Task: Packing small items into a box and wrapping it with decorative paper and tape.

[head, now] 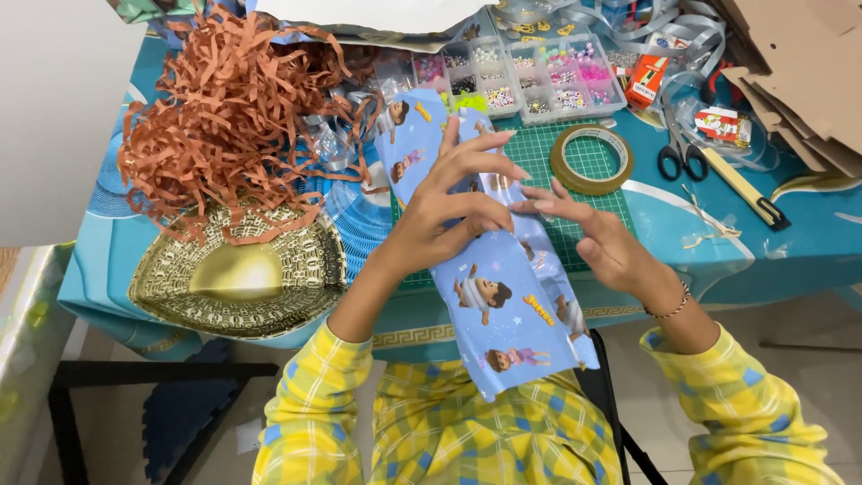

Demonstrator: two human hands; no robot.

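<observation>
A long package wrapped in light blue cartoon-figure paper (503, 314) slants from the table's middle down over my lap. My left hand (444, 202) lies on top of it near the middle, fingers spread and pressing the paper. My right hand (597, 238) touches the package's right edge with its fingertips, right beside the left hand's fingers. Both arms wear yellow plaid sleeves. The package's underside is hidden.
A green cutting mat (548, 153) lies under the package, with a roll of clear tape (591, 160) on it. Brown shredded paper (224, 117) heaps at left above a gold heart-shaped tray (238, 278). A bead organiser (521, 76), scissors (678, 153), a cutter (745, 189) and cardboard (799, 72) sit behind.
</observation>
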